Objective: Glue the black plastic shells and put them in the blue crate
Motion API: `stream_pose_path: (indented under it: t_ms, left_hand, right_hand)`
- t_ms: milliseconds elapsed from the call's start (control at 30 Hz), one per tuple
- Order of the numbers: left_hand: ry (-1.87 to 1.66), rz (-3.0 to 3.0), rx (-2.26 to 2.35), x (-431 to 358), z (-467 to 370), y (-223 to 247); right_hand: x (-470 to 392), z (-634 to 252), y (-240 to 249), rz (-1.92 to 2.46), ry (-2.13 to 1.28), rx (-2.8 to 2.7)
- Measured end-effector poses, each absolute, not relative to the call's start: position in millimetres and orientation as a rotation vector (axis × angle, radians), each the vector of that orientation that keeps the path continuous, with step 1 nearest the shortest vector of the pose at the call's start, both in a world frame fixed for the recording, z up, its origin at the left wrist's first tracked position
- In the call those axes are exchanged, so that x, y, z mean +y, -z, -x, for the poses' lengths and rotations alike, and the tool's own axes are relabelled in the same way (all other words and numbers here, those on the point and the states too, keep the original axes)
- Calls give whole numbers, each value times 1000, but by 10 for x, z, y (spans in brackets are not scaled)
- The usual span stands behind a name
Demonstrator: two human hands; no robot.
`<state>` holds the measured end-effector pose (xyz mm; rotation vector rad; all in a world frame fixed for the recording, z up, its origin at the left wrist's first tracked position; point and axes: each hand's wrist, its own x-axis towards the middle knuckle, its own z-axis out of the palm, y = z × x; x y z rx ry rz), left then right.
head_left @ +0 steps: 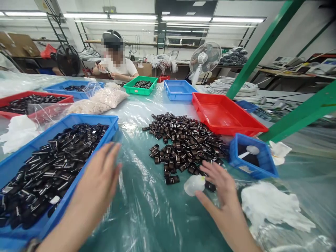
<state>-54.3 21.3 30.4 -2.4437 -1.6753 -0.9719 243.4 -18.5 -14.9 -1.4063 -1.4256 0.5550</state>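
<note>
My left hand is over the right edge of a large blue tray, its fingers stretched out, slightly blurred, with nothing seen in them. That tray is filled with small black plastic pieces. On the right, my right hand is open, thumb and fingers spread beside a small translucent white bottle with a yellowish tip. The thumb is close to the bottle; whether it touches cannot be made out. Just beyond lies a loose heap of dark pieces on the plastic-covered green table.
A red tray stands behind the heap, and a small blue bin holds black material and a white scoop. White cloth lies at right. A green post rises there. A co-worker sits opposite.
</note>
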Motion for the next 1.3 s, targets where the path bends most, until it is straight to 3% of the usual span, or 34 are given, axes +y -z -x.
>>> stream_pose_path:
  t_ms: [100, 367, 700, 933, 1300]
  left_hand:
    - [802, 2606, -1636, 349, 108, -111]
    - [815, 2704, -1702, 925, -385, 193]
    - [915, 2993, -1957, 78, -222, 5]
    - [932, 3063, -2049, 106, -193, 80]
    - [1128, 3355, -1904, 28, -111, -4]
  right_hand:
    - [-160, -2403, 247, 1491, -816, -1536]
    - [-233, -2444, 198, 1494, -867, -1621]
    - [-284, -2466, 202, 1507, -989, -1575]
    - [-336, -2410, 198, 1568, -971, -1441]
    - [-386, -2497, 186, 1417, -758, -1843]
